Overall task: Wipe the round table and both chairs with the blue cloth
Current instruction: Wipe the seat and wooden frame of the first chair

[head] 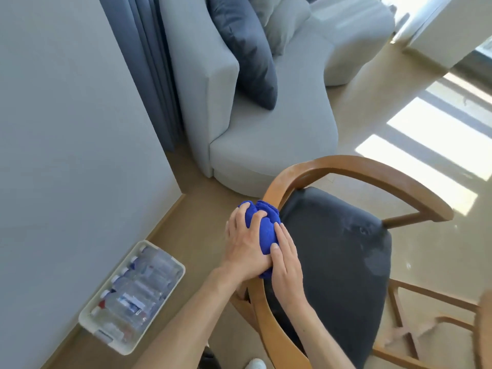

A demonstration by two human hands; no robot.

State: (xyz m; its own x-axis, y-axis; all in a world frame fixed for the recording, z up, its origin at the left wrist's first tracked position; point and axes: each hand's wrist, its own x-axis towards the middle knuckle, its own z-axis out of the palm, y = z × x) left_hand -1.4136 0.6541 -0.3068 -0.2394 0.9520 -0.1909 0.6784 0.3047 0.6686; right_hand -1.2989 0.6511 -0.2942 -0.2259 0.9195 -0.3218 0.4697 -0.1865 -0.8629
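Observation:
A wooden chair point(354, 169) with a curved armrest and a dark seat cushion point(335, 251) stands at the lower right. The bunched blue cloth point(266, 227) lies on the chair's left armrest. My left hand point(245, 243) grips the cloth from the outer side, fingers curled over it. My right hand point(286, 262) lies on the cloth's inner side, fingers fairly straight and pressing it against the rail. A brown edge point(486, 328) at the far right may be the round table; too little shows to tell.
A grey sofa point(266, 139) with a dark cushion point(245, 49) stands behind the chair. A white tray of water bottles point(133, 296) sits on the floor by the grey wall point(66, 129). Dark curtains point(149, 62) hang beside the sofa. Sunlit floor lies to the right.

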